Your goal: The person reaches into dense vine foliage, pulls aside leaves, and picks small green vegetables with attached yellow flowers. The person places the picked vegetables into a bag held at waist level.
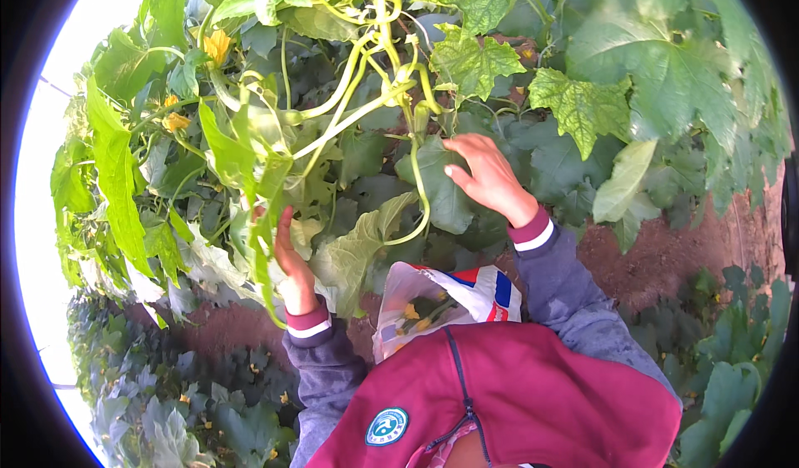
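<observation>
In the middle of the view, pale green vine stems [356, 115] of a climbing gourd plant hang with curling tendrils. My right hand [490, 178] is beside them at the right, thumb and fingers apart, with nothing seen between them. A dark green leaf [440, 184] lies just left of its fingertips. My left hand [293, 262] is lower, at the left, raised among the foliage. A bright, edge-on leaf [265, 218] partly covers it, so its grip is hidden. A slender green young fruit [223, 90] hangs at upper left below a yellow flower [216, 47].
Against my front is a white, red and blue plastic bag [480, 287] with yellow flowers [412, 312] inside. Bare reddish soil [643, 259] runs behind the vines. Low leafy plants [237, 418] grow at lower left. Large leaves [661, 56] hang close at upper right.
</observation>
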Tool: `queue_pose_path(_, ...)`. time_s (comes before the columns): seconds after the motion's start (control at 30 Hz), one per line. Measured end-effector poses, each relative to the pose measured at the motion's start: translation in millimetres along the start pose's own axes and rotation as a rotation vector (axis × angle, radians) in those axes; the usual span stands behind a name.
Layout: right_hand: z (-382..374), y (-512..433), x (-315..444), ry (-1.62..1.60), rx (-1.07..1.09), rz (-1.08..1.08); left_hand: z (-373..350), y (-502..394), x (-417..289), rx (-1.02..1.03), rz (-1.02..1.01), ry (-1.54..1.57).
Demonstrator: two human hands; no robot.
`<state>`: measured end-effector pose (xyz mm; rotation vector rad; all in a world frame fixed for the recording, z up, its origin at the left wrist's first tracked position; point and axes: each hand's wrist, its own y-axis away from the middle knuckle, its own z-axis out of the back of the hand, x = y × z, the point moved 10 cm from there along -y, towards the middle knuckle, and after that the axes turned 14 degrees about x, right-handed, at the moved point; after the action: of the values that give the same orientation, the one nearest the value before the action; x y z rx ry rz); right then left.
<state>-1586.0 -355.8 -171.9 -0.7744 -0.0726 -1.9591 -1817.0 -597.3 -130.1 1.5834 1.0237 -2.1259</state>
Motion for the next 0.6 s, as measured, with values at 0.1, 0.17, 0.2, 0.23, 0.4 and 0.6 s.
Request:
queue_pose_path(0.1,-3.2,8.9,-14.7,0.190,0.059,-0.109,-19.0,9.3,-19.8,0.092,-0.102,-0.325)
queue_pose_path(0.17,7.8,12.2,-26.9,0.255,0.113,-0.236,-31.2,14.9,-12.5,0.125,-0.072,-0.196)
queue_pose_path(0.2,28.0,14.3,-17.9,0.243,0.019,-0.176,-43.2,26.6,-17.7,0.130,-0.100,-0.319)
queue_pose_path(0.23,39.9,15.1,-17.9,0.234,0.020,-0.235,-56.8,33.4,-20.1,0.170,-0.137,-0.374)
queue_pose_path(0.4,120.4,19.6,58.5,-0.248,-0.215,-0.015,-147.0,63.0,26.9,0.672,0.277,0.181)
queue_pose_path(0.6,145.5,21.5,212.4,0.002,0.070,0.335,-246.4,79.8,-25.7,1.038,-0.392,-0.117)
